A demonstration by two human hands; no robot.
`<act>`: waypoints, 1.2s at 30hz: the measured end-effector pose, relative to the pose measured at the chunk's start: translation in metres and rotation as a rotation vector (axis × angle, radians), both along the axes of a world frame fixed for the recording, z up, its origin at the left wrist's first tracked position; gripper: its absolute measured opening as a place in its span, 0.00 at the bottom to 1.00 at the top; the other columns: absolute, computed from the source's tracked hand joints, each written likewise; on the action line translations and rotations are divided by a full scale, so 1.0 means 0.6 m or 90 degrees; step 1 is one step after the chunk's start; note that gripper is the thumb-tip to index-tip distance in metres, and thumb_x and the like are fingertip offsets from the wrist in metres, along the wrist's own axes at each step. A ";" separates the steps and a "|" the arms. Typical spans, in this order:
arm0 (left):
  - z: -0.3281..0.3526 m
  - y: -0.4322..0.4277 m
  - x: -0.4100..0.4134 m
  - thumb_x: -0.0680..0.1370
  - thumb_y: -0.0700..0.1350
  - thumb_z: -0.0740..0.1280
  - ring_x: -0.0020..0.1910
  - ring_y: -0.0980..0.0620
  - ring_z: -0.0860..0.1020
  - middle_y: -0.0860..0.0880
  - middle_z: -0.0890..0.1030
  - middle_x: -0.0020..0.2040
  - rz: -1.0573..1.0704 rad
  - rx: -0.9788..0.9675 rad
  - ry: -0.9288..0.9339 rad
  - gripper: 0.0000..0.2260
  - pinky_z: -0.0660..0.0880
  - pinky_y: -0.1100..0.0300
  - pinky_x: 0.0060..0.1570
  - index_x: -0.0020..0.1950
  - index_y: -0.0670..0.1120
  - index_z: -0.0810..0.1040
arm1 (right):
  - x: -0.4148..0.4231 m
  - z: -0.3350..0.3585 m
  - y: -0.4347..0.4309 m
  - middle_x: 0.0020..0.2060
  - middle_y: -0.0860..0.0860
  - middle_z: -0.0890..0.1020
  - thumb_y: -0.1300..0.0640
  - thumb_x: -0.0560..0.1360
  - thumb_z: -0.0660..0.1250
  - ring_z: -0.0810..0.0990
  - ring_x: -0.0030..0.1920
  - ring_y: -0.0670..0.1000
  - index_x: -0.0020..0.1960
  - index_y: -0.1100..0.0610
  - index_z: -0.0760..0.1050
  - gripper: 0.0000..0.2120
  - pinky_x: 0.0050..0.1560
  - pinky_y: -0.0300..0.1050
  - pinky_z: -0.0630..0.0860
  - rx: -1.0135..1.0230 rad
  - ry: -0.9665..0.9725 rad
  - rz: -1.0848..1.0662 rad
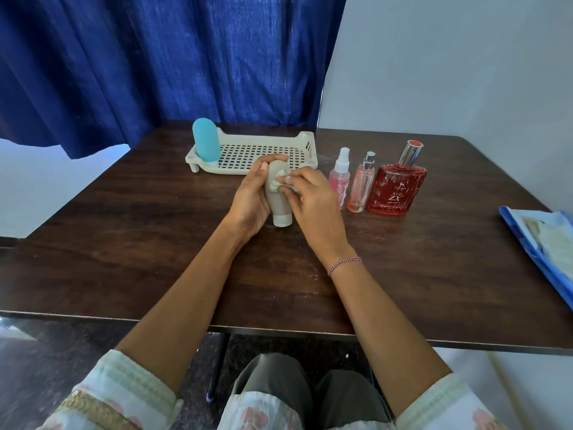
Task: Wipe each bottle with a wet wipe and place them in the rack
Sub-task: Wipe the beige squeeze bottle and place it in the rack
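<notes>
**One bottle in, one in the hands, three waiting**

The left hand (251,200) holds a grey bottle (279,206), with its fingers curled round it. The bottle is tipped a little. Its white cap points down, close to the table (155,243), and its round end points up. The right hand (313,200) pinches a scrunched-up wet wipe (280,183) and presses it on the top part of the grey bottle. The two hands are close together, with the bottle between them.

Just past the hands sits the rack (263,138). A blue bottle (205,142) stands in it, in the corner beyond the left hand. I see nothing else in the rack, but the hands hide a bit of its near edge.

To the right of the right hand, three bottles stand in a row on the table. The small pink spray bottle (339,175) is just beside the right hand. Next comes the thin pink bottle (361,187). The big red bottle (397,190) is the farthest from the hand. Far out to the right lies a blue pack (542,243). It may hold the wipes, but I cannot tell for sure.

I think the job is less than half done. The blue bottle looks finished, as it is in the rack. The grey bottle is getting its wipe now and is not yet in the rack. The three bottles in the row look like they wait for their turn, so each one needs a wipe and a spot in the rack
</notes>
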State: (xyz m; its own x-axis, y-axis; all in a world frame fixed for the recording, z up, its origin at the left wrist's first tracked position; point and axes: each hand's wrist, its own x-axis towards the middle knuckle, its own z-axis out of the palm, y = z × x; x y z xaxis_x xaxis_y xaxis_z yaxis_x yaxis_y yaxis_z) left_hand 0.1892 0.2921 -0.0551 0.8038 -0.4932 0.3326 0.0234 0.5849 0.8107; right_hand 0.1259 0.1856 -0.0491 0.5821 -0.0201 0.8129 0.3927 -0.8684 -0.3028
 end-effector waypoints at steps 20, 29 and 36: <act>-0.005 -0.003 -0.003 0.82 0.42 0.51 0.51 0.53 0.78 0.48 0.79 0.53 -0.060 0.015 -0.008 0.10 0.77 0.58 0.52 0.58 0.47 0.71 | -0.003 0.011 -0.016 0.46 0.56 0.78 0.63 0.74 0.68 0.76 0.49 0.50 0.51 0.64 0.80 0.07 0.53 0.39 0.74 0.083 -0.041 -0.022; -0.001 -0.006 -0.009 0.84 0.42 0.50 0.50 0.55 0.78 0.48 0.77 0.53 0.033 0.090 -0.065 0.09 0.77 0.58 0.50 0.56 0.49 0.68 | -0.001 0.010 -0.014 0.47 0.56 0.78 0.63 0.74 0.68 0.77 0.49 0.50 0.51 0.63 0.80 0.08 0.55 0.38 0.74 0.081 -0.017 -0.004; -0.001 -0.005 -0.007 0.82 0.47 0.53 0.53 0.52 0.76 0.50 0.76 0.54 0.089 0.163 -0.120 0.08 0.74 0.48 0.56 0.55 0.50 0.71 | 0.002 0.010 -0.026 0.47 0.54 0.78 0.62 0.73 0.69 0.76 0.48 0.46 0.52 0.61 0.81 0.08 0.52 0.41 0.77 0.152 -0.016 -0.022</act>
